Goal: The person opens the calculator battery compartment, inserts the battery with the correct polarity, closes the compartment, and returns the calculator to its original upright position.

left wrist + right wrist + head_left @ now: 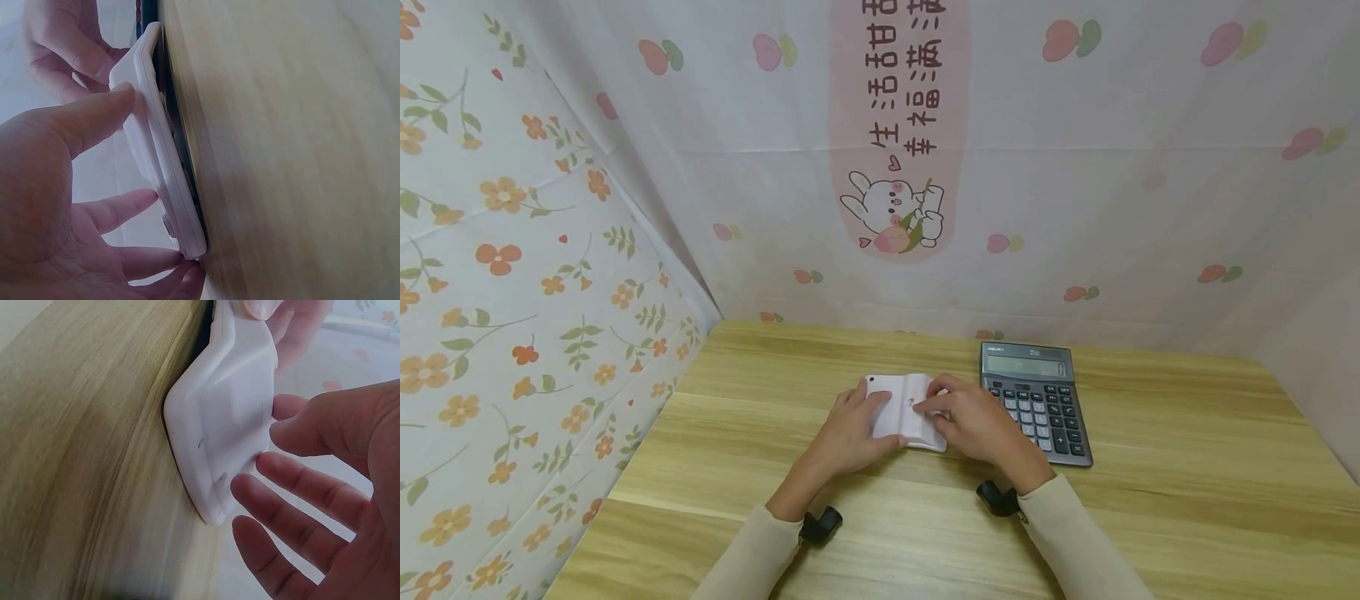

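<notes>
A white calculator (889, 417) lies face down on the wooden table, its bent back upward and traces of its keys showing along the underside in the left wrist view. My left hand (852, 429) holds it by the left part, thumb on the near edge (169, 150) and other fingers at the far side. Over the right part of the back is my right hand (973, 417); its index finger and thumb touch near the middle, while the remaining fingers (281, 506) are spread and loosely bent. What lies under those fingertips is partly hidden.
A larger grey desk calculator (1063, 417) lies face up just right of my right hand, partly behind it. Beyond the wooden table (1187, 467) hangs a printed curtain (760, 192), with a floral one (550, 333) along the left side.
</notes>
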`<state>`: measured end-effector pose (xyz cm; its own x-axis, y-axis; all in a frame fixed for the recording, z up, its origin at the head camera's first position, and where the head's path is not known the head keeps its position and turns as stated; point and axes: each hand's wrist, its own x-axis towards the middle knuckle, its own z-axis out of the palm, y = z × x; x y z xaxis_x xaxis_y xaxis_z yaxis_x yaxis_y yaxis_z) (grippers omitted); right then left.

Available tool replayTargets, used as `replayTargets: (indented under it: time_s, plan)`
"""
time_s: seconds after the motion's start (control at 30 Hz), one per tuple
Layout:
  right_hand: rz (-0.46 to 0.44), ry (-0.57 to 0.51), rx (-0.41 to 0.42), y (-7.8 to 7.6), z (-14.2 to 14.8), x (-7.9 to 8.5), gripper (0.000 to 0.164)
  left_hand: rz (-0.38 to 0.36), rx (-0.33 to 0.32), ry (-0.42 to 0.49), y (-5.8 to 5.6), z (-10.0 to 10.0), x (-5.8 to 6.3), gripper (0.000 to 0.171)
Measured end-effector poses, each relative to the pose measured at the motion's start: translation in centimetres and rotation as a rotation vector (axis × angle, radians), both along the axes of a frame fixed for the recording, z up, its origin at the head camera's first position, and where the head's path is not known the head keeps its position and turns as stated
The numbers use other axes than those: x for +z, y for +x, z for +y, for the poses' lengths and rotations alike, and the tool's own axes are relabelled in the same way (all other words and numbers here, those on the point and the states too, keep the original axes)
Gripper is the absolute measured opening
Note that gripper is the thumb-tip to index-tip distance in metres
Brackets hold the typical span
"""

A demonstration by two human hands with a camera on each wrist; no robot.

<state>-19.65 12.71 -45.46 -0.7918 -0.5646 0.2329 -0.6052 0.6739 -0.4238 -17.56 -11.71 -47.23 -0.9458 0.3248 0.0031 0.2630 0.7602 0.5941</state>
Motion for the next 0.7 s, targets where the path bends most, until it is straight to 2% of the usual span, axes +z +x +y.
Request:
replayTargets:
  time_s: [0.5, 0.7]
  plan:
    - [-0.013, -0.050, -0.014, 0.08, -0.06, -0.27, 0.027, 0.001, 0.002, -0.002, 0.04, 0.06, 0.14, 0.075]
    - [-0.097, -0.085, -0.096, -0.09, 0.35, 0.21, 0.037, -0.007, 0.002, 0.006, 0.04, 0.04, 0.20, 0.076]
